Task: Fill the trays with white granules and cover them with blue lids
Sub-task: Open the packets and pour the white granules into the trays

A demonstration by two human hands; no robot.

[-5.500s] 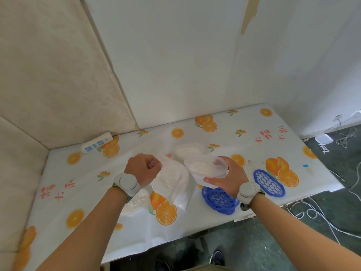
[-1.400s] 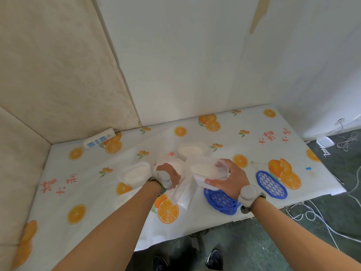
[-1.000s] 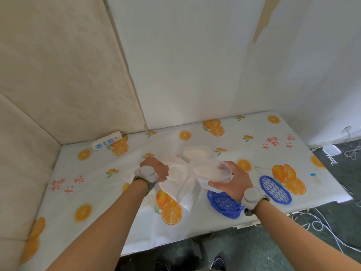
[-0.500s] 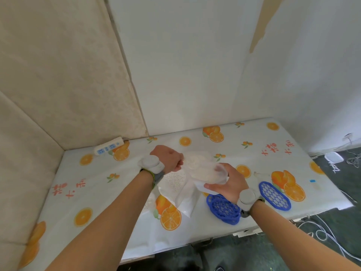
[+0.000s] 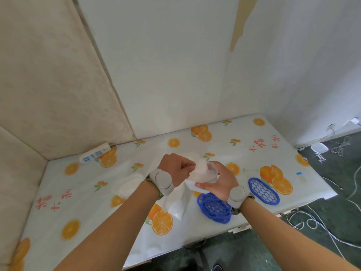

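Note:
My left hand is closed around the top of a white plastic bag of granules, raised and tipped toward the right. My right hand grips a clear plastic tray with white granules in it, held above the table right beside the bag's mouth. A second tray with granules rests on the table to the left, partly behind my left wrist. A stack of blue lattice lids lies near the front edge under my right wrist. One more blue lid lies flat further right.
The table wears an orange-print cloth and sits in a wall corner. A white power strip lies at the back left. White cables trail over the dark floor at the right, beyond the table's front edge.
My left hand has lifted the bag's top up and to the right until it meets the tray. The tray in my right hand stayed roughly in place. The camera tilted upward.

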